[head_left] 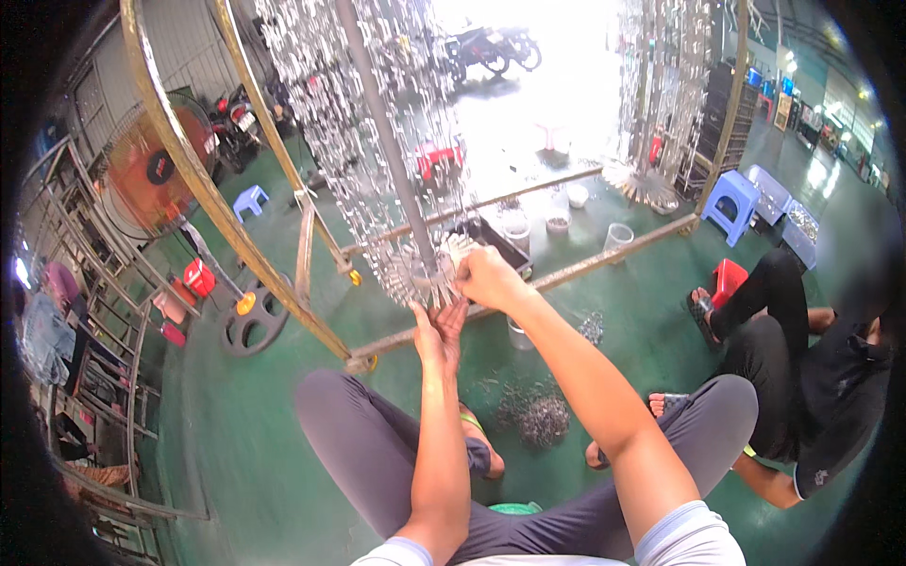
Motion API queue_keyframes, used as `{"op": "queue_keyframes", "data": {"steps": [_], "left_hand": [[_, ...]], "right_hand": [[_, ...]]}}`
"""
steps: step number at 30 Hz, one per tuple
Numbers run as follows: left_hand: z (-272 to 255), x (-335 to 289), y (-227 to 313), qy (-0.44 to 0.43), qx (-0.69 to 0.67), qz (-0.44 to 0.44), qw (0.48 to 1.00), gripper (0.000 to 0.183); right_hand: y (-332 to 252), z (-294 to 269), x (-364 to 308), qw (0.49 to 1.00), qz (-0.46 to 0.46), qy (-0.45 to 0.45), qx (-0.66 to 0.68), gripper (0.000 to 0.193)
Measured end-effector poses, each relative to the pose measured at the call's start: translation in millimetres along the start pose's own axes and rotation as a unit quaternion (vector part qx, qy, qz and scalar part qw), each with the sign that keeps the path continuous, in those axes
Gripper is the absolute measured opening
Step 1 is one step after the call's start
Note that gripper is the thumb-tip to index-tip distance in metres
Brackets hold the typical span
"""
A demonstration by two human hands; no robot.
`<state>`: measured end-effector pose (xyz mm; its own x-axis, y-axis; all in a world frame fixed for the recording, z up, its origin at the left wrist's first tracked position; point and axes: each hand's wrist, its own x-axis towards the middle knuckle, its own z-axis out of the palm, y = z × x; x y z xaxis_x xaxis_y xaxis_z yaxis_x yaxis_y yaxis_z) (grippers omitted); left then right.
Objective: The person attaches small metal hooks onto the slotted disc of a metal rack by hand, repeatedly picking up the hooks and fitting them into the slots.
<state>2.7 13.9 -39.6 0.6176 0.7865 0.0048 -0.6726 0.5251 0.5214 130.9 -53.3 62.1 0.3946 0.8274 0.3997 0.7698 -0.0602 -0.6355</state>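
Rows of small shiny metal pieces point(326, 104) hang in strands around an upright grey pole point(382, 123) in front of me. At the pole's foot, flat metal pieces fan out in a ring point(412, 274). My left hand point(441, 332) is just below the ring's near edge, palm turned up, thumb and fingers apart; whether small parts lie in it is too small to tell. Closed in a pinch, my right hand point(489, 280) is at the ring's right side. What its fingertips grip is hidden.
A metal frame point(514, 297) on casters surrounds the pole. Loose metal pieces point(543, 418) lie heaped between my feet. Behind the frame's front bar are a black tray point(498, 250) and plastic tubs point(557, 223). A person point(821, 377) sits at right; a fan point(159, 170) stands left.
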Motion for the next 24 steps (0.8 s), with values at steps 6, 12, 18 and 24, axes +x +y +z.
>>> {"op": "queue_keyframes", "data": {"steps": [6,12,18,24], "left_hand": [[-1.6,2.5,0.7,0.01,0.008,-0.004,1.0,0.07],[1.2,3.0,0.1,0.017,0.014,-0.007,1.0,0.067],[-3.8,6.6,-2.1,0.016,0.017,0.006,1.0,0.07],[-8.8,9.6,-4.1,0.028,-0.002,-0.007,1.0,0.069]], "right_hand": [[-7.3,-10.0,-4.5,1.0,0.015,-0.015,0.004,0.017],[-7.6,-6.3,-0.3,1.0,-0.015,0.004,-0.014,0.017],[-12.6,-11.1,3.7,0.999,0.023,-0.033,-0.029,0.019],[-34.2,-22.3,-5.4,1.0,0.001,-0.024,-0.014,0.02]]}}
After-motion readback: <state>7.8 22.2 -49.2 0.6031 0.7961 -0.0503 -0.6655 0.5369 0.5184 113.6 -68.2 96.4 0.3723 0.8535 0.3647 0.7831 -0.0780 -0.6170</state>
